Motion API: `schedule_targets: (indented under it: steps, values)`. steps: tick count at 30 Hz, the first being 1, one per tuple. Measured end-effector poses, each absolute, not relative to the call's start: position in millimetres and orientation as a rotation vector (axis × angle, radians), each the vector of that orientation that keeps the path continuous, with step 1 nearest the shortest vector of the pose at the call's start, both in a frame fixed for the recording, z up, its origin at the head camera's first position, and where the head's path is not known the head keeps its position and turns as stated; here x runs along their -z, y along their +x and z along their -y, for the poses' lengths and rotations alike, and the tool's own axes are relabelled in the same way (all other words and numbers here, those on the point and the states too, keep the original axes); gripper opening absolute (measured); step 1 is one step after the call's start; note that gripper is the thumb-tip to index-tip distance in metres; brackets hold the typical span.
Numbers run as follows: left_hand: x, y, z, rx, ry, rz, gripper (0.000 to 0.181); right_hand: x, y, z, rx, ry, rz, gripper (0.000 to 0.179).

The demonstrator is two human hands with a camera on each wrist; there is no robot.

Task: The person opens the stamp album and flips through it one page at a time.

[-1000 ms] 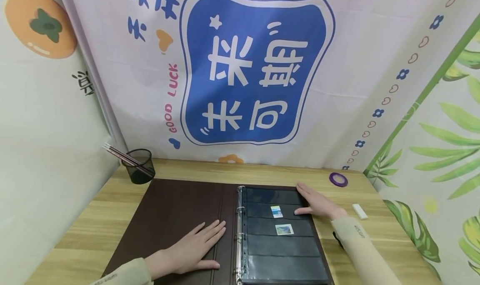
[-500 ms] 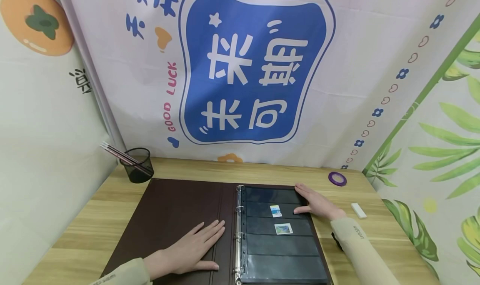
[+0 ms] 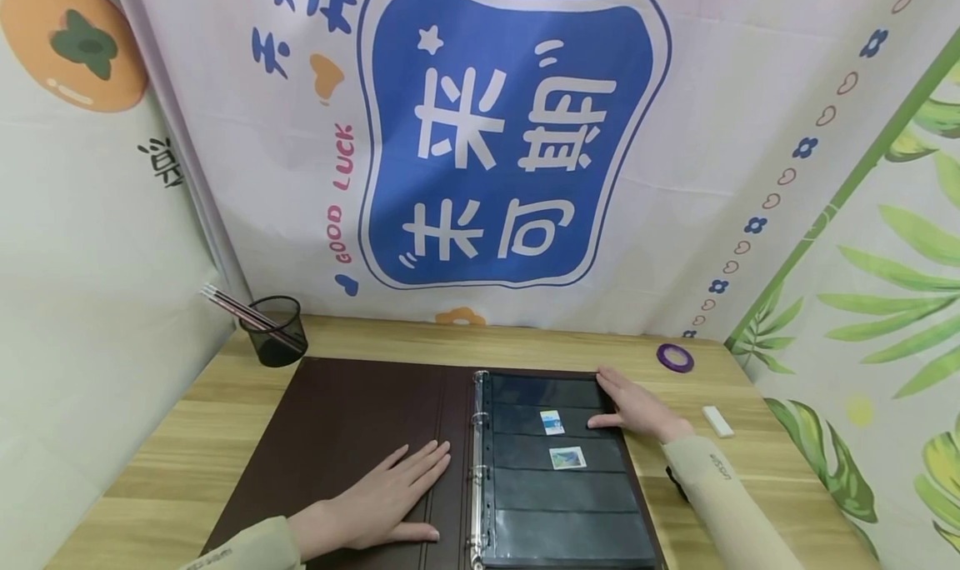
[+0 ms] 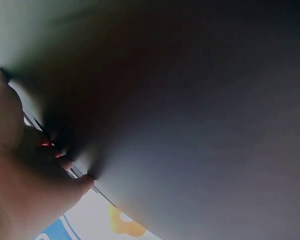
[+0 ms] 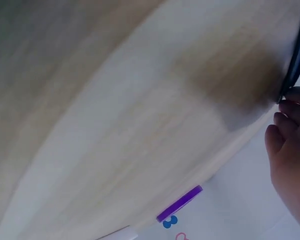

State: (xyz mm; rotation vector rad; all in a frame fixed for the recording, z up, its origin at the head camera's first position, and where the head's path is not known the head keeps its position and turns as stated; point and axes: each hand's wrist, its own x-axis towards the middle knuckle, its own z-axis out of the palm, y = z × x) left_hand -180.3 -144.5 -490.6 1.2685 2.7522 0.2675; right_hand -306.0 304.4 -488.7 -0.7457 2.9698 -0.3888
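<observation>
First: The ring album (image 3: 456, 403) is laid wide on the worktop (image 3: 172, 437), bare dark cover to the left, black pocket page (image 3: 566, 491) to the right, and it is touched from both sides!

Second: Gripped, or only touched?

First: Only touched! The left hand (image 3: 378, 499) is laid on the cover, fingers straight, thumb held away, nothing gripped. The right hand (image 3: 637, 407) is set at the page's outer edge, fingers extended, thumb spread over the page, nothing gripped there either. The album is presumably being kept flat that way

Second: And on the page, two stamps! The upper stamp (image 3: 552, 422) is lodged in the second row, the lower stamp (image 3: 567, 458) in the third, each given its own row, presumably so that neither is covered

First: Pencils (image 3: 236, 303) are leaned in a mesh cup (image 3: 281, 349) at the far left; a purple roll (image 3: 675, 357) and a white block (image 3: 717, 421) are set off the album, beyond the right hand

Second: Anything to be read?

First: "GOOD LUCK" is printed sideways in pink on the backdrop (image 3: 652, 245), beside large white characters, 未来可期, on blue. On the right sleeve (image 3: 738, 503) a brand may be printed, but the letters are too small to be made out
</observation>
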Motion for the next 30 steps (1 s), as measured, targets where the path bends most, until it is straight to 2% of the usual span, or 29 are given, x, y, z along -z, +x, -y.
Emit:
schedule_targets:
  steps: [15, 30]
  values:
    - [492.0, -179.9, 143.6, -0.262, 1.269, -2.775, 0.089, 488.9, -302.7, -304.7, 0.417, -0.725, -2.969, 0.1]
    - [493.5, -180.9, 142.5, -0.284, 1.241, -2.754, 0.089, 489.7, -302.7, -301.1, 0.394, -0.833, -3.031, 0.096]
